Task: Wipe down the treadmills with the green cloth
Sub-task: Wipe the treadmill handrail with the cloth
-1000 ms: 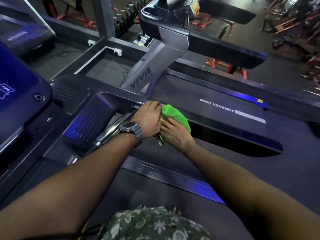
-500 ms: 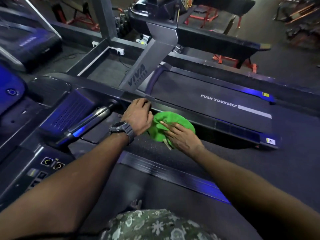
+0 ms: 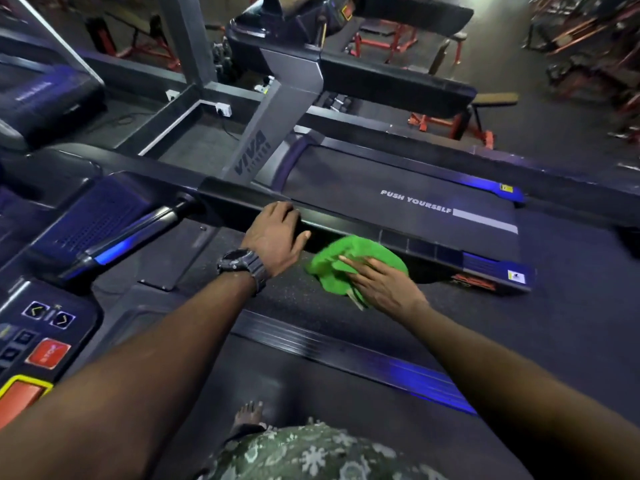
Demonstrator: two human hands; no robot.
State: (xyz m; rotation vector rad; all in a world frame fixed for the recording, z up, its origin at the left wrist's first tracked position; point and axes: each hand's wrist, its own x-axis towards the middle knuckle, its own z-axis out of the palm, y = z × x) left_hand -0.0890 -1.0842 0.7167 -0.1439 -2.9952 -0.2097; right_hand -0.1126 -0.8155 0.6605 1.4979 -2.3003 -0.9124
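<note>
The right hand [image 3: 384, 285] lies flat on the green cloth [image 3: 349, 263], fingers straight and spread, pressing it against the near side of a long black handrail [image 3: 346, 225] that runs from the middle of the view toward the right. Its grip is apart: nothing curls round the cloth, the palm and fingers only bear down on it. The cloth is bunched, its far edge tucked under the rail and a small pale tag showing at its near edge beside the wrist.

Just left of the cloth, the left hand [image 3: 277, 233] rests on the same rail, fingers laid over its top and thumb stretched toward the cloth without touching it. Its grip is loose on the rail, with the fingers only slightly bent. A dark wristwatch [image 3: 242, 266] sits on that wrist.

Beyond the rail lies the neighbouring treadmill belt [image 3: 398, 195], printed "PUSH YOURSELF", with a grey upright [image 3: 256, 154] marked "VIVA" rising at its far left. At the near left is a control panel [image 3: 45, 337] with arrow keys and a red stop button [image 3: 48, 353]. A bare foot [image 3: 249, 415] stands on the near belt, above patterned green clothing.
</note>
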